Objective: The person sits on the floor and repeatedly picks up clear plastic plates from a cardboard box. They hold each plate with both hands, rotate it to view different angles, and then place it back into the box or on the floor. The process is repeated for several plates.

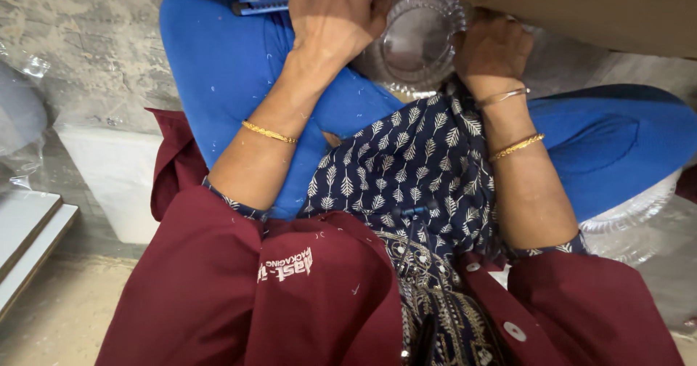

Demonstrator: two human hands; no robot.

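Observation:
I sit on the floor with blue-trousered legs folded. My left hand [330, 14] grips the left rim of a stack of clear plastic plates [414, 43] held in my lap at the top centre. My right hand [492, 46] holds the stack's right edge. Both wrists carry gold bangles. A blue utility knife [260, 3] lies on my left knee just beside the left hand. The top of the stack is hidden under a brown cardboard box [581, 6].
A white block [112, 170] stands at the left on the grey concrete floor. Clear plastic wrap [18, 119] lies at the far left, white boards [29, 235] below it. More clear plastic plates [632, 221] lie under my right leg.

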